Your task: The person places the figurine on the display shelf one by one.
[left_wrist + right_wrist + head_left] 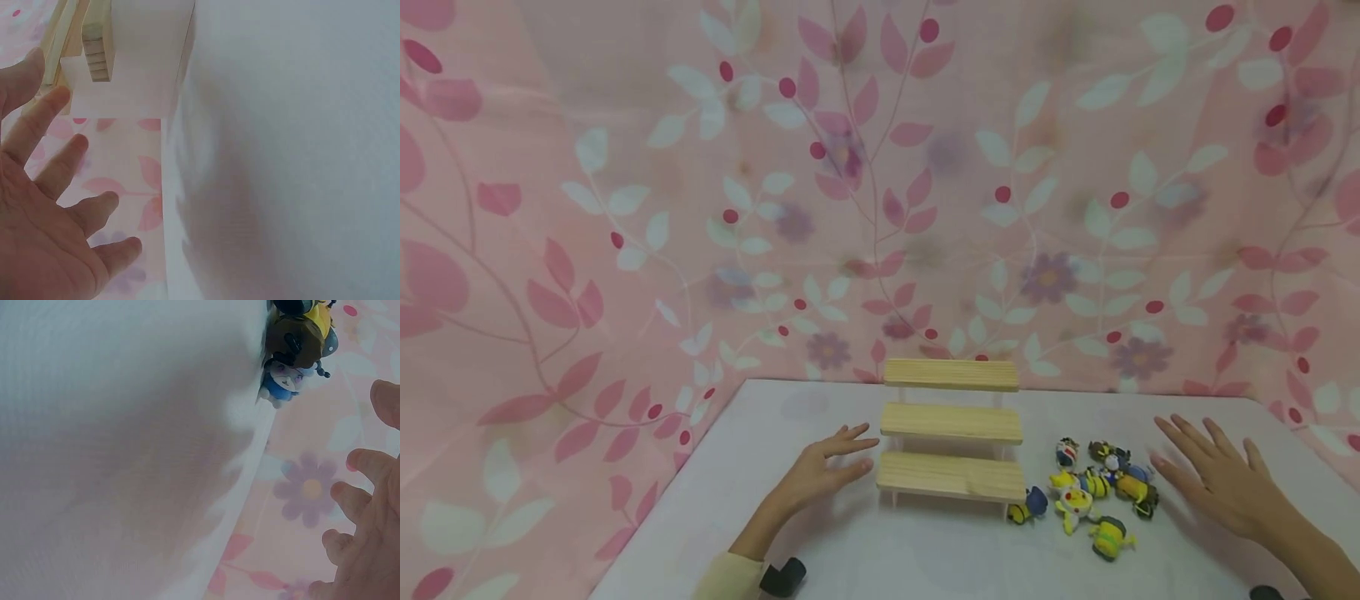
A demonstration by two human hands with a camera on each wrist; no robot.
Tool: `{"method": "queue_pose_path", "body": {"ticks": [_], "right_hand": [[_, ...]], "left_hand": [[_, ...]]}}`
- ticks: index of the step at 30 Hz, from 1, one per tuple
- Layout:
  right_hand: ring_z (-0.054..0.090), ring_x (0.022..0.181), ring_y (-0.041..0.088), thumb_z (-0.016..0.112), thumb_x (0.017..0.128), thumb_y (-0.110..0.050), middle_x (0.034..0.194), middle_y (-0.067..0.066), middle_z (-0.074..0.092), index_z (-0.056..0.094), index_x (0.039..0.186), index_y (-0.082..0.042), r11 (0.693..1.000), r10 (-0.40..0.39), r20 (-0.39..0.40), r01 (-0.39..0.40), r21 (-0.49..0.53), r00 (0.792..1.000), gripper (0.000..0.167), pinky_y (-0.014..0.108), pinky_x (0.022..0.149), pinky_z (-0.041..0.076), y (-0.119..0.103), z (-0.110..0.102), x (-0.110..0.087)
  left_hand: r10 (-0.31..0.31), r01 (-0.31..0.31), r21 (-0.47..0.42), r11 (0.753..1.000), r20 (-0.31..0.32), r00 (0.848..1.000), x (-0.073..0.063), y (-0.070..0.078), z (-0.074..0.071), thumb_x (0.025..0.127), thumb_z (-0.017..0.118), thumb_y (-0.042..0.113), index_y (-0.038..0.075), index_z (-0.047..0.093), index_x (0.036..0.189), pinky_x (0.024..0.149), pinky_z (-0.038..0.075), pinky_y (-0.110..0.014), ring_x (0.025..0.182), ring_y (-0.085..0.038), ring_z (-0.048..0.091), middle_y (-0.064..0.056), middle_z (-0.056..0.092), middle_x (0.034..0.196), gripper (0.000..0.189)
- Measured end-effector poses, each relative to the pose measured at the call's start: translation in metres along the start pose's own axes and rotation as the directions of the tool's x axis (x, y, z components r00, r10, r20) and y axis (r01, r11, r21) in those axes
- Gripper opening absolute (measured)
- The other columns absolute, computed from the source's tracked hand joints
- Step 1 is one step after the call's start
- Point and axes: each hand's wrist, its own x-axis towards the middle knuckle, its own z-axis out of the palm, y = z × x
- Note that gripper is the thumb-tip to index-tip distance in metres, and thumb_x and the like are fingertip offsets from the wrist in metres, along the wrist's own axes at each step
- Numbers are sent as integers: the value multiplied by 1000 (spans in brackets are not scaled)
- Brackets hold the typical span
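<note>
A three-tier wooden shelf stand (951,477) with pale plank steps stands near the middle of the white table. My left hand (822,468) hovers just left of it, fingers spread and holding nothing. In the left wrist view the same hand (53,212) is beside the plank ends (98,53). To the stand's right lies a loose cluster of small toy figures, among them a yellow one with red cheeks (1075,500) and a yellow-and-green one (1108,537). My right hand (1221,483) is held right of the cluster, fingers apart, touching none of them.
One blue-and-yellow figure (1028,506) lies against the stand's front right leg. Behind the white table (955,558) hangs a pink floral cloth (925,208), which also runs down the left side. Dark straps show near both wrists.
</note>
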Motion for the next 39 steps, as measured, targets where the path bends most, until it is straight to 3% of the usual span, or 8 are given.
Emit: {"method": "queue_pose_path", "body": {"ticks": [5, 16, 28, 32, 35, 39], "right_hand": [[-5, 142, 54, 47, 101, -47, 154, 31, 24, 14, 159, -14, 1000, 0, 0, 0, 10, 1000, 74, 66, 99, -28, -2, -1, -1], [-4, 143, 52, 49, 101, -43, 152, 31, 28, 20, 158, -13, 999, -25, -20, 25, 24, 999, 70, 62, 100, -29, -5, 0, -3], [5, 141, 56, 48, 102, -43, 151, 32, 30, 22, 158, -14, 996, -17, 25, 15, 87, 1000, 68, 66, 100, -27, -6, -1, -2], [20, 132, 61, 48, 102, -45, 145, 35, 37, 28, 154, -10, 996, 8, 58, -13, 90, 998, 66, 77, 99, -15, -10, -3, 1], [29, 125, 62, 48, 102, -47, 140, 37, 42, 34, 151, -6, 997, 15, 82, -21, 75, 996, 65, 84, 95, 2, -14, -5, 2], [41, 120, 56, 53, 100, -48, 133, 34, 50, 41, 146, -4, 1000, -11, 78, 9, 16, 997, 64, 82, 88, 25, -18, -8, 3]], "left_hand": [[7, -6, -14, 1000, 24, 1000, 0, -1, 0, 92, 71, 36, 20, 69, 127, 110, 14, -70, 143, -46, 23, -7, 47, 148, 38], [-18, 20, -53, 998, 43, 999, 4, -6, 5, 89, 74, 33, 21, 71, 124, 111, 18, -68, 141, -46, 27, -8, 51, 145, 37], [-55, 57, -39, 998, 61, 997, 4, -7, 6, 86, 76, 40, 29, 70, 124, 110, 29, -62, 138, -32, 41, -6, 53, 144, 41], [-63, 67, -47, 997, 64, 996, 4, -7, 7, 86, 77, 39, 30, 70, 124, 111, 29, -59, 137, -30, 42, -7, 53, 143, 40], [-77, 81, -56, 995, 69, 995, 5, -7, 7, 86, 76, 39, 29, 70, 124, 112, 29, -58, 137, -29, 42, -7, 53, 143, 40], [-87, 91, -62, 994, 72, 994, 4, -7, 7, 86, 76, 39, 27, 70, 125, 112, 29, -58, 137, -29, 42, -7, 53, 143, 41]]}}
